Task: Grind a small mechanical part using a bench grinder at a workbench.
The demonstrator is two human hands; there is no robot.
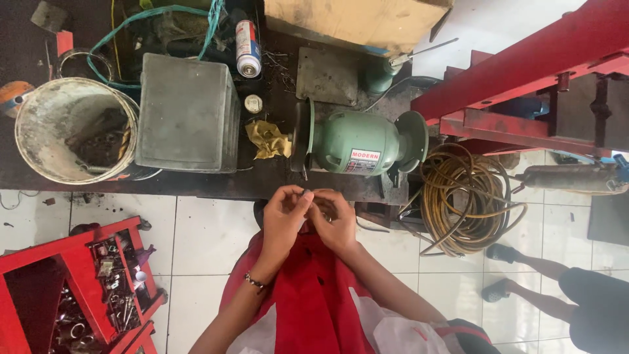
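Red cloth (314,301) of the person's garment fills the bottom centre of the frame, and its lower part is cut off by the edge. Just above it both hands meet at the frame's centre. The left hand (285,219) and the right hand (334,219) have their fingers curled together around a small dark part (306,193) — it is pinched between the fingertips, but it is too small to tell what it is. The left wrist wears a bracelet (254,282).

On the dark workbench (216,183) above the hands, a green bench grinder (357,143) stands with a yellow rag (267,139) just beside it. In the upper left, a dirty white bucket (75,128) holds dark scraps and a metal spring; the rest of its content is hard to make out. A grey metal box (189,115) sits beside the bucket, and a spray can (247,47) lies above it.

At the lower left, a red tool tray (85,288) holds many small metal parts — its left side is cut off. Coiled hose (465,200) lies at the right, near the feet of another person (563,288), who is seen only partly.
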